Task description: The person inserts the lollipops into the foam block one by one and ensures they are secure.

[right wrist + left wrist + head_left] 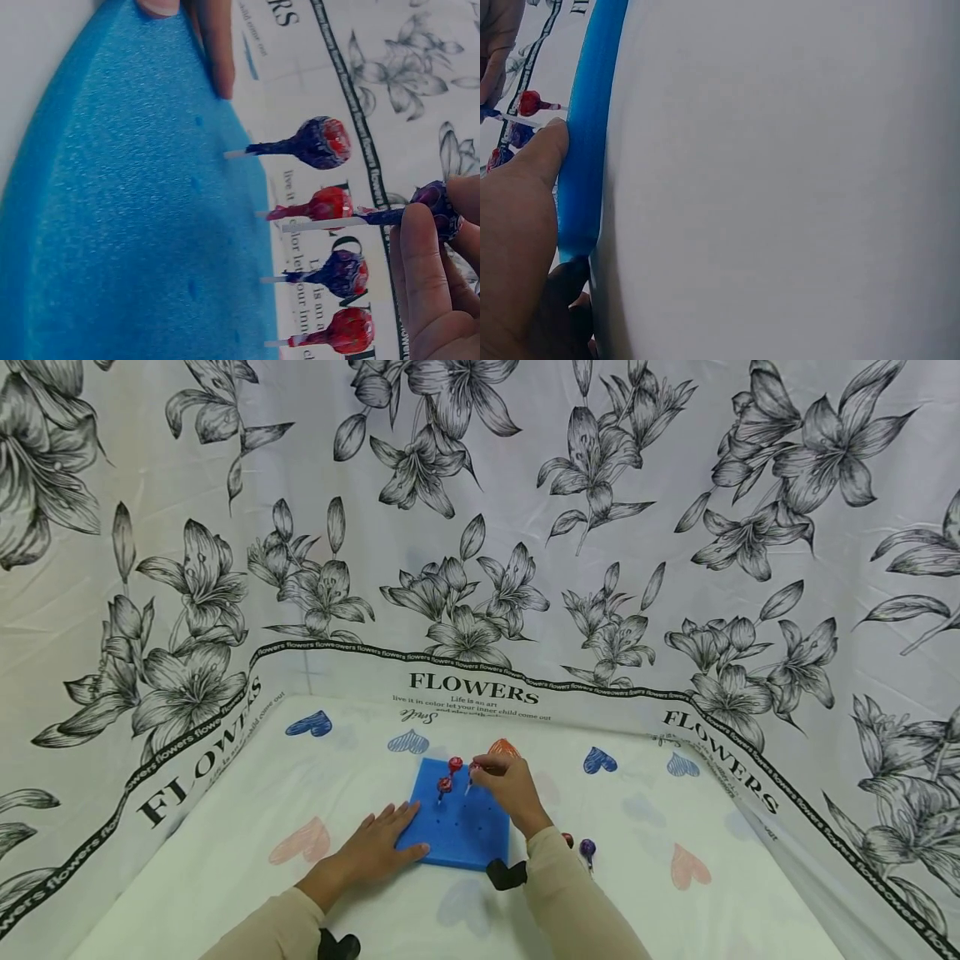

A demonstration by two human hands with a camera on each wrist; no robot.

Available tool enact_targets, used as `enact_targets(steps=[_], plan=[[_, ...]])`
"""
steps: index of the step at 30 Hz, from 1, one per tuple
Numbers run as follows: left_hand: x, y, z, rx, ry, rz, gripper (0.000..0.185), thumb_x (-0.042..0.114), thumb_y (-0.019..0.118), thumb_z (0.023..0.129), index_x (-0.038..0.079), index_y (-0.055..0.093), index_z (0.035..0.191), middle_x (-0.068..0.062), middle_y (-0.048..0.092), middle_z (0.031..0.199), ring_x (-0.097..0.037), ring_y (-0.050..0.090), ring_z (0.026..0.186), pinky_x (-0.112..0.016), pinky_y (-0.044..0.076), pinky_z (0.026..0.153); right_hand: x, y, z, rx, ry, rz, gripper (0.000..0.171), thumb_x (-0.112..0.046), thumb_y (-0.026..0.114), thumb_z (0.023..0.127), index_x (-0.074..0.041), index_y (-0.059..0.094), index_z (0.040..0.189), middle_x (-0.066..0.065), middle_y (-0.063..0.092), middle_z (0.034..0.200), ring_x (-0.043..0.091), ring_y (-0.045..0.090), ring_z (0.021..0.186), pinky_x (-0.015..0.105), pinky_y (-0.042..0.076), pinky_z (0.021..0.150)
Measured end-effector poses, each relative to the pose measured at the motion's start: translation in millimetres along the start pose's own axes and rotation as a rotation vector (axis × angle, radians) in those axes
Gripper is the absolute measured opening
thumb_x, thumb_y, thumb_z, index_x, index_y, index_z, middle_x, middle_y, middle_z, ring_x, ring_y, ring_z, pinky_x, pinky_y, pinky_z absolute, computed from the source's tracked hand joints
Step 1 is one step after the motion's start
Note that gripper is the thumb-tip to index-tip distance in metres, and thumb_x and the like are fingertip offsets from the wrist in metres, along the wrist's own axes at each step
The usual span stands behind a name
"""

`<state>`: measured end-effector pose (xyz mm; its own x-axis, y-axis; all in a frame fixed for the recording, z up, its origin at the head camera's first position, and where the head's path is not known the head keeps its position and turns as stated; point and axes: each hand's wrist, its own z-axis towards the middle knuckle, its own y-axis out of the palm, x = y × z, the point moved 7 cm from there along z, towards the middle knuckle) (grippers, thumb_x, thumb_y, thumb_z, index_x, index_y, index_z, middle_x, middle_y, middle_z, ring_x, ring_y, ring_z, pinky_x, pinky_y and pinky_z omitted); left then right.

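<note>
Lollipop [420,206] pinched by right hand [513,789] over foam block [457,822]; left hand [378,843] flat, seemingly steadying edge.

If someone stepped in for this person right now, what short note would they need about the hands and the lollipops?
Left hand: flat, fingers straight, pressing on the near left edge of the blue foam block to steady it.
Right hand: pinches a wrapped lollipop by its head, stick pointing toward the foam, not yet in a hole.
Done: four lollipops stand stuck in the foam, as the right wrist view shows.
Left: empty holes remain in the block; at least two more lollipops lie on the table right of the person's right forearm.
</note>
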<state>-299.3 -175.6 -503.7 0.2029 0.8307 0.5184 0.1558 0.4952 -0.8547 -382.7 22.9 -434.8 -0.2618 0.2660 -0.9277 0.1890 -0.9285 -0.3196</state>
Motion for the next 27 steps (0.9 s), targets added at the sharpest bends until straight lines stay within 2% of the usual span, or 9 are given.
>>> enact_targets(steps=[5, 11, 19, 27], plan=[[0.3, -0.8, -0.8, -0.005, -0.006, 0.001, 0.081, 0.06, 0.055, 0.09, 0.012, 0.032, 0.152, -0.016, 0.032, 0.152, -0.039, 0.019, 0.141, -0.059, 0.01, 0.11, 6.9, 4.1, -2.2, -0.01, 0.039, 0.005, 0.027, -0.015, 0.069, 0.09, -0.004, 0.07, 0.114, 0.001, 0.069, 0.099, 0.019, 0.065, 0.091, 0.037, 0.052, 0.085], [-1.0, -0.5, -0.7, -0.004, -0.01, 0.003, 0.081, 0.06, 0.054, 0.09, 0.012, 0.032, 0.152, -0.016, 0.032, 0.153, -0.038, 0.019, 0.141, -0.058, 0.01, 0.111, 16.5, 11.0, -1.6, -0.028, 0.04, 0.019, 0.03, -0.012, 0.07, 0.09, 0.001, 0.068, 0.116, 0.003, 0.068, 0.1, 0.018, 0.066, 0.089, 0.037, 0.052, 0.086], [-0.8, -0.5, 0.6, -0.005, -0.01, -0.005, 0.081, 0.059, 0.055, 0.091, 0.011, 0.032, 0.152, -0.016, 0.031, 0.153, -0.038, 0.018, 0.142, -0.058, 0.009, 0.111, 21.6, 8.6, -0.4, -0.017, 0.039, 0.005, 0.028, -0.011, 0.069, 0.09, 0.002, 0.068, 0.115, 0.005, 0.068, 0.096, 0.019, 0.066, 0.087, 0.036, 0.054, 0.082], [-1.9, 1.3, 0.9, -0.013, -0.023, 0.002, 0.081, 0.06, 0.054, 0.09, 0.013, 0.031, 0.152, -0.015, 0.031, 0.153, -0.038, 0.018, 0.142, -0.058, 0.009, 0.111, 24.9, 12.5, -3.0, -0.035, 0.065, -0.06, 0.025, -0.011, 0.068, 0.091, -0.001, 0.07, 0.113, 0.001, 0.068, 0.092, 0.017, 0.066, 0.085, 0.038, 0.053, 0.084]])
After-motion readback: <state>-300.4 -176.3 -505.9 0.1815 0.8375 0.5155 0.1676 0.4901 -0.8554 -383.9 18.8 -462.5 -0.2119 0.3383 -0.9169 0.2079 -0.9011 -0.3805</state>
